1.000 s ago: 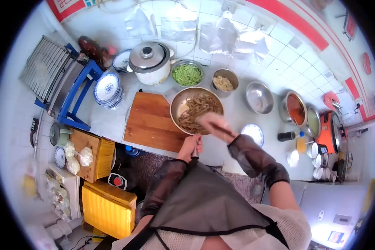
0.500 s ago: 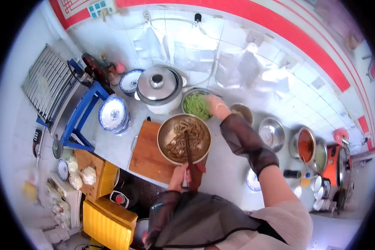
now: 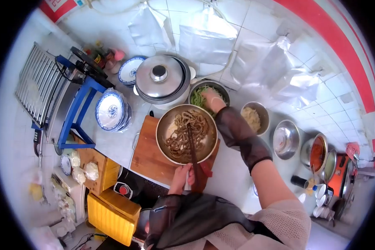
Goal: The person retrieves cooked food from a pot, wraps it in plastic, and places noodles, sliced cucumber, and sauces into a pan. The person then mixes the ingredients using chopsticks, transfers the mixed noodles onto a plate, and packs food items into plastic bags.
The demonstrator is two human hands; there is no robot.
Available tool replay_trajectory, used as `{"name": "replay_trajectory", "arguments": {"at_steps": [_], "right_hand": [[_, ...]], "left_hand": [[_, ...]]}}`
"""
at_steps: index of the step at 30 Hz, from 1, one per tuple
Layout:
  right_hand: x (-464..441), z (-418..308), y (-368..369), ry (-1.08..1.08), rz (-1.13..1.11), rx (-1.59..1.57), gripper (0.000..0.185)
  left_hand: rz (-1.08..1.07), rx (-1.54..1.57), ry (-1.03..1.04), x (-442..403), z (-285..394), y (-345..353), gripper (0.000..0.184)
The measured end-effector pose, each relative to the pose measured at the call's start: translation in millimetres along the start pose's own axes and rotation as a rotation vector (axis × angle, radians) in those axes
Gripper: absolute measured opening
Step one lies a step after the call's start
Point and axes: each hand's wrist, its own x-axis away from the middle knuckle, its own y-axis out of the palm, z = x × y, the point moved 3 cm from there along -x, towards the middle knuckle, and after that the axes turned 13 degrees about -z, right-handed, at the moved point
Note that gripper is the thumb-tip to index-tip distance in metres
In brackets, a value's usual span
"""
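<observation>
The left hand (image 3: 181,178) is gripping the metal handle (image 3: 188,183) of a round silvery pan (image 3: 166,128) of brown noodle-like strips (image 3: 202,125), which is sitting over a brown wooden board (image 3: 147,146). The right hand (image 3: 211,98) is dipping into a round steel bowl (image 3: 224,90) of shredded greens (image 3: 198,97); its grip is hidden, so I cannot tell. Tilting the pan could send the long dark chopsticks (image 3: 192,146), leaning across its rim, sliding out. The handle is pointing bodyward, its long axis running towards the wall.

Your left hand (image 3: 182,178) is positioned close in front of your torso (image 3: 212,214), fingers (image 3: 191,176) curled in a firm grip. The left forearm (image 3: 166,212) lies low. Your right arm (image 3: 273,181) extends forward, angled inward to your left. Your right hand (image 3: 213,100) is lowered well ahead of the left, fingertips hidden.
</observation>
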Motion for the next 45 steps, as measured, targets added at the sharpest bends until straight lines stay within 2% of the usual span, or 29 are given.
{"name": "replay_trajectory", "arguments": {"at_steps": [1, 2, 6, 10, 12, 14, 15, 16, 18, 20, 21, 22, 23, 25, 26, 27, 28, 29, 30, 32, 33, 36, 38, 39, 41, 42, 44, 45], "right_hand": [[-1, 10, 5, 0.088, -0.084, -0.022, 0.042], [1, 7, -3, 0.087, -0.09, -0.025, 0.042], [20, 5, -41, 0.231, 0.031, -0.147, 0.034], [62, -60, -97, 0.218, 0.075, -0.327, 0.033], [77, -91, -100, -0.003, -0.097, -0.399, 0.04], [90, -92, -73, -0.091, -0.086, -0.361, 0.041], [102, -106, -94, -0.018, -0.173, -0.28, 0.042], [114, -101, -106, -0.007, -0.163, -0.277, 0.042], [152, -69, -140, 0.054, 0.165, -0.32, 0.038], [172, -5, -149, 0.492, 0.011, -0.179, 0.035], [187, 25, -134, 0.582, 0.024, -0.102, 0.024], [195, 43, -110, 0.598, 0.03, -0.099, 0.024], [202, 54, -83, 0.617, -0.006, 0.131, 0.023], [196, 83, -37, 0.611, -0.113, 0.345, 0.028], [188, 106, -22, 0.607, -0.107, 0.341, 0.028], [179, 130, -13, 0.499, -0.14, 0.285, 0.031], [174, 113, -29, 0.395, -0.175, 0.229, 0.034], [179, 103, -48, 0.476, -0.229, 0.098, 0.036], [182, 80, -64, 0.482, -0.229, 0.094, 0.036], [189, 54, -78, 0.41, -0.077, 0.016, 0.032], [182, 81, -41, 0.371, -0.052, 0.175, 0.034], [176, 93, -15, 0.421, -0.073, 0.119, 0.033], [166, 143, 5, 0.562, 0.073, 0.077, 0.025], [166, 129, -12, 0.323, -0.128, 0.358, 0.021], [184, 72, -82, 0.444, -0.177, 0.272, 0.014], [192, 65, -89, 0.448, -0.177, 0.275, 0.014], [208, 61, -111, 0.601, 0.185, -0.168, 0.016], [210, 52, -119, 0.555, 0.179, -0.132, 0.02]], "left_hand": [[-0.021, -0.016, 0.009, 0, 0, 0, 0.021], [-0.016, -0.012, 0.007, 0, 0, 0, 0.021], [0.02, -0.143, -0.014, -4, 0, -5, 0.022], [-0.038, -0.191, 0.013, -12, -2, -2, 0.023], [-0.06, -0.199, 0.022, -16, 1, 10, 0.03], [-0.139, -0.217, 0.031, -23, -2, 18, 0.028], [-0.15, -0.226, 0.024, -22, -2, 22, 0.028], [-0.156, -0.197, 0.007, -21, -1, 28, 0.027], [-0.177, -0.166, -0.022, -20, -4, 37, 0.026], [-0.196, -0.146, -0.042, -16, -7, 38, 0.02], [-0.198, -0.1, -0.049, -14, -7, 44, 0.02], [-0.211, -0.104, -0.06, -16, -11, 46, 0.02], [-0.208, -0.113, -0.073, -18, -14, 46, 0.02], [-0.198, -0.128, -0.076, -22, -18, 44, 0.021], [-0.203, -0.107, -0.099, -23, -21, 44, 0.02], [-0.21, -0.087, -0.122, -24, -22, 45, 0.02], [-0.21, -0.093, -0.124, -25, -23, 45, 0.02], [-0.208, -0.104, -0.119, -24, -24, 45, 0.019], [-0.207, -0.113, -0.114, -25, -26, 46, 0.019], [-0.204, -0.109, -0.112, -28, -28, 45, 0.019], [-0.2, -0.104, -0.105, -27, -30, 45, 0.019], [-0.205, -0.134, -0.111, -28, -28, 48, 0.019], [-0.193, -0.146, -0.101, -26, -26, 52, 0.019], [-0.188, -0.151, -0.1, -26, -26, 54, 0.019], [-0.194, -0.175, -0.083, -27, -28, 52, 0.019], [-0.199, -0.2, -0.066, -28, -28, 53, 0.019], [-0.214, -0.206, -0.062, -31, -30, 56, 0.019], [-0.217, -0.213, -0.06, -31, -31, 57, 0.02]]}}
